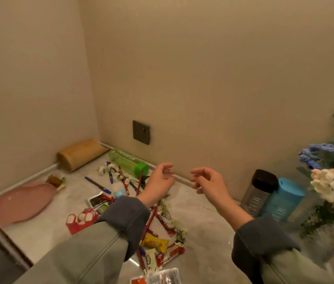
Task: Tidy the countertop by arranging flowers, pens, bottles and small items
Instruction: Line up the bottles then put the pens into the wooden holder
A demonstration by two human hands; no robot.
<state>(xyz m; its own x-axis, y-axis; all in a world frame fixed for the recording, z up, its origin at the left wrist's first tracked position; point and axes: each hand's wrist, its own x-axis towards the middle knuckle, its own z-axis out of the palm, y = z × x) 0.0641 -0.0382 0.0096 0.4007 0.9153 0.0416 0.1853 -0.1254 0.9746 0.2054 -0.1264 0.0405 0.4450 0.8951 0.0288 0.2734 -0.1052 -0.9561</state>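
Above the scattered pens the left hand and right hand hover, loosely curled, empty

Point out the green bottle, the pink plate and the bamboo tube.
green bottle (125, 160): head view, middle of its lying body.
pink plate (21, 201): head view, bare middle.
bamboo tube (82, 153): head view, upper side.

Home countertop set in a beige-walled corner: a dark wall socket sits above the back edge, while snack wrappers, pens, drinking bottles and crocheted flowers clutter the pale stone surface.
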